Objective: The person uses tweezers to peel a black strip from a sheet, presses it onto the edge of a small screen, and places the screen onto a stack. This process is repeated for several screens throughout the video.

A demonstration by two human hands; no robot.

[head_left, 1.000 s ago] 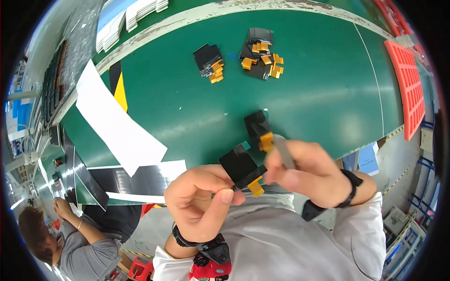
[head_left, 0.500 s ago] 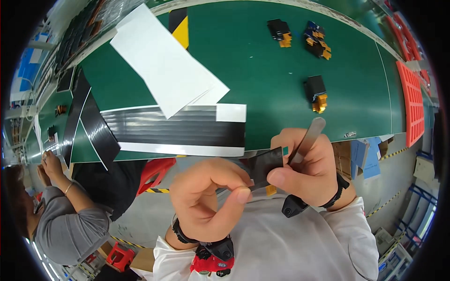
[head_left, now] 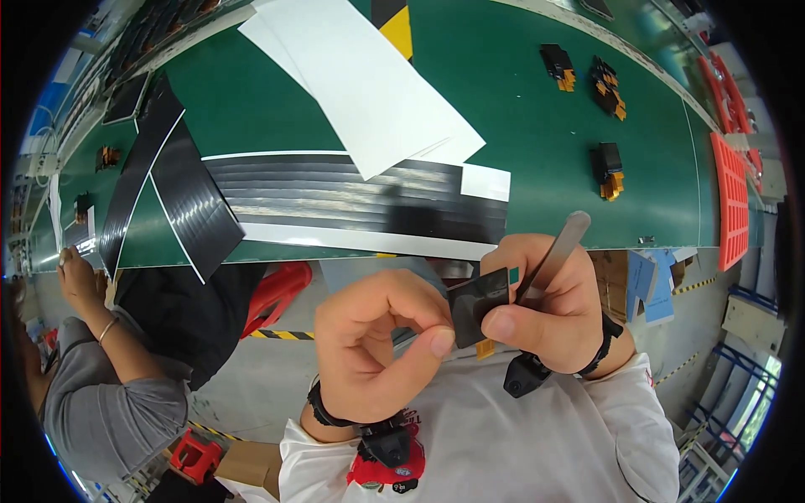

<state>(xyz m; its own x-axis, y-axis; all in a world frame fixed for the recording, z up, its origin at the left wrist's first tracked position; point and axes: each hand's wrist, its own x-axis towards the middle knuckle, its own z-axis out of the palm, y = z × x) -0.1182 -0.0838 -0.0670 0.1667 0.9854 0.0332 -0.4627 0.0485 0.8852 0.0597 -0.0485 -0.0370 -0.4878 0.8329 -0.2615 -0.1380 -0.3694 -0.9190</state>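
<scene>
In my right hand (head_left: pixel 545 306), closed, is a small black flat part (head_left: pixel 478 308) with a green tab at its top corner and a bit of gold flex cable (head_left: pixel 485 349) below. The same hand also grips a slim metal tool (head_left: pixel 560 251) with a rounded end, pointing up; its lower end is hidden by my fingers. My left hand (head_left: pixel 381 344) pinches thumb and forefinger together at the part's left edge. Whatever lies between those fingertips is too small to make out. Both hands are in front of the table's near edge.
On the green table (head_left: pixel 520 126) lie white sheets (head_left: pixel 369 84), black strip sheets (head_left: pixel 352 197) and several black parts with gold flex cables (head_left: pixel 608 163). A red slotted tray (head_left: pixel 731 201) stands at the right end. At the left, a co-worker's hand (head_left: pixel 80 281) works at the table.
The table and its things have shifted rightward in the picture. The black part now shows more of its flat face. Both hands keep nearly the same grip.
</scene>
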